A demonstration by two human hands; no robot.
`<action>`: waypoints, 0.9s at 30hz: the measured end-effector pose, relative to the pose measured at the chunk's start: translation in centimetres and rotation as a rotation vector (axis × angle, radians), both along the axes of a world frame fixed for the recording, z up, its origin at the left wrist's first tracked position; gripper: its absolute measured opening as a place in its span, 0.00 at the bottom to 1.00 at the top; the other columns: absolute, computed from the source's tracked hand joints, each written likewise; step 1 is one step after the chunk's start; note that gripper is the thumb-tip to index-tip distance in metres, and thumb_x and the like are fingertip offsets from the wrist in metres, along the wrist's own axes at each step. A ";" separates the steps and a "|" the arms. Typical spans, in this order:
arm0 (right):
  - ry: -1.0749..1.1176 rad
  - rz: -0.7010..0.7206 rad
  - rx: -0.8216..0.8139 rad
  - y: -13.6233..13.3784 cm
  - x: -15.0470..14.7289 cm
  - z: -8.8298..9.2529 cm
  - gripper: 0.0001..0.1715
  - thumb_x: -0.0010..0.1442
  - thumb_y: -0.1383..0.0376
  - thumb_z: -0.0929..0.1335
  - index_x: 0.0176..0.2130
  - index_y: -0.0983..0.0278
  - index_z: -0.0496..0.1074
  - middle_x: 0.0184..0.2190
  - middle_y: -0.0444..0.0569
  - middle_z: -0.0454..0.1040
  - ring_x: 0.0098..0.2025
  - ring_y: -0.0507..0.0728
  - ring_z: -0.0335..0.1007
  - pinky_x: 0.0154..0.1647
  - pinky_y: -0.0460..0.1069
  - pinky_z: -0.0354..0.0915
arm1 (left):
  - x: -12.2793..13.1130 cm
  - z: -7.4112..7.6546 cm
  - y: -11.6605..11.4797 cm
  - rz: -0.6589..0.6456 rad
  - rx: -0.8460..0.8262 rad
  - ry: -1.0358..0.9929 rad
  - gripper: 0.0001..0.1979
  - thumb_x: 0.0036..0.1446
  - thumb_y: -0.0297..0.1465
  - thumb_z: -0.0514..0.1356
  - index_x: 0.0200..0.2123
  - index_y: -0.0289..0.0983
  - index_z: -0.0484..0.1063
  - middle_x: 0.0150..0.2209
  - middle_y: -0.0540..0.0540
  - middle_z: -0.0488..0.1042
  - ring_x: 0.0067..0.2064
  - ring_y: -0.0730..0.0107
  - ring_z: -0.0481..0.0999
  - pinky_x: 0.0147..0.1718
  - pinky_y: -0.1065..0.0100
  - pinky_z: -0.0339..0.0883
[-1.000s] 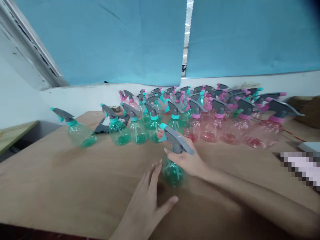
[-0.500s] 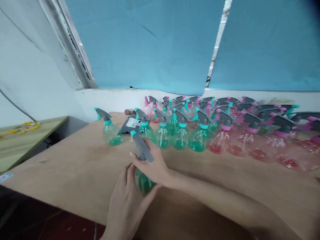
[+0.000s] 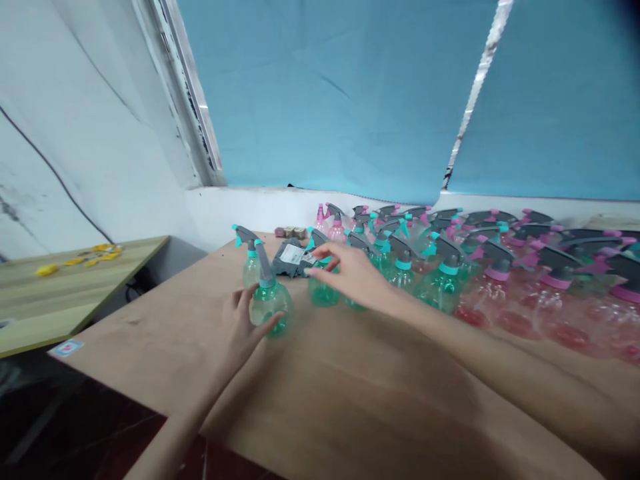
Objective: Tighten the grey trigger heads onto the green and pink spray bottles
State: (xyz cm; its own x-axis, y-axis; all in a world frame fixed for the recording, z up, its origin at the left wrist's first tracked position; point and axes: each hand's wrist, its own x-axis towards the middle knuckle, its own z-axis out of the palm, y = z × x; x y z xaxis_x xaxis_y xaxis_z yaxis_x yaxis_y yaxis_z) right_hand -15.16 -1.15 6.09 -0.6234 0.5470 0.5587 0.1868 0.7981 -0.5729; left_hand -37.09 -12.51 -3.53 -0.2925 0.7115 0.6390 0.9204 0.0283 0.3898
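Head camera view takes in, largest first, a blue curtain (image 3: 320,100) across the back and a bare-topped wooden table (image 3: 310,387) below it. Along the table's far side stand many spray bottles in close ranks, pink-collared bottles (image 3: 530,307) toward the right and turquoise-collared bottles (image 3: 443,288) nearer the middle; the grouping seems meant to sort them by colour and leave the near part of the table free for handling. A smaller side table (image 3: 30,293) at the left carries yellow pieces (image 3: 47,270).

The right hand (image 3: 357,273) reaches across at the near end of the green row, in front of a green bottle (image 3: 323,293). Its fingers are curled with a small gap to the thumb; whether they touch that bottle I cannot tell.

The left hand (image 3: 237,327) is cupped about the front green bottle (image 3: 267,303), fingers at the near-left side up by the neck and thumb across the lower body, a moderately wide hold that probably keeps the round bottle from tipping. That bottle is nearly upright, just in front of another green bottle (image 3: 251,270). Behind, a dark package (image 3: 287,260) with a pale label lies flat on the table.
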 end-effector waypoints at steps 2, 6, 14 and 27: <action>-0.001 -0.122 0.140 1.0 0.2 0.9 0.13 0.56 0.62 0.66 0.42 0.63 0.70 0.40 0.49 0.75 0.37 0.55 0.70 0.41 0.52 0.63 | -1.0 0.1 1.4 0.008 0.002 0.032 0.31 0.49 0.47 0.61 0.52 0.37 0.61 0.42 0.41 0.65 0.46 0.49 0.68 0.44 0.50 0.64; -0.147 -0.307 0.281 2.6 -0.3 1.6 0.17 0.58 0.62 0.64 0.46 0.65 0.68 0.45 0.53 0.73 0.46 0.59 0.68 0.45 0.53 0.60 | -1.2 0.4 3.3 0.022 -0.007 0.090 0.32 0.50 0.47 0.62 0.54 0.38 0.60 0.43 0.41 0.64 0.46 0.50 0.69 0.44 0.52 0.64; -0.304 -0.442 0.270 3.8 -2.2 0.8 0.29 0.58 0.55 0.63 0.52 0.72 0.65 0.40 0.63 0.75 0.42 0.68 0.70 0.37 0.56 0.61 | 0.4 1.9 4.7 0.033 -0.033 0.218 0.30 0.53 0.46 0.60 0.53 0.35 0.60 0.44 0.39 0.65 0.48 0.49 0.67 0.44 0.52 0.64; -0.396 -0.507 0.261 4.3 -2.8 0.2 0.17 0.63 0.61 0.60 0.45 0.69 0.69 0.34 0.60 0.76 0.36 0.64 0.73 0.29 0.52 0.58 | 0.8 1.3 6.9 0.082 0.016 0.297 0.34 0.52 0.48 0.60 0.55 0.32 0.59 0.45 0.35 0.64 0.51 0.44 0.62 0.49 0.47 0.57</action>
State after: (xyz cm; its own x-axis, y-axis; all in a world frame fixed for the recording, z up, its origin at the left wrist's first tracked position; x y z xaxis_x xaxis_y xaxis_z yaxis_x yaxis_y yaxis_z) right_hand -17.95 3.15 6.31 -0.5105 0.7033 0.4946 0.7286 0.6594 -0.1856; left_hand -36.33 -5.58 -2.21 -0.1468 0.6827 0.7158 0.9892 0.1028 0.1047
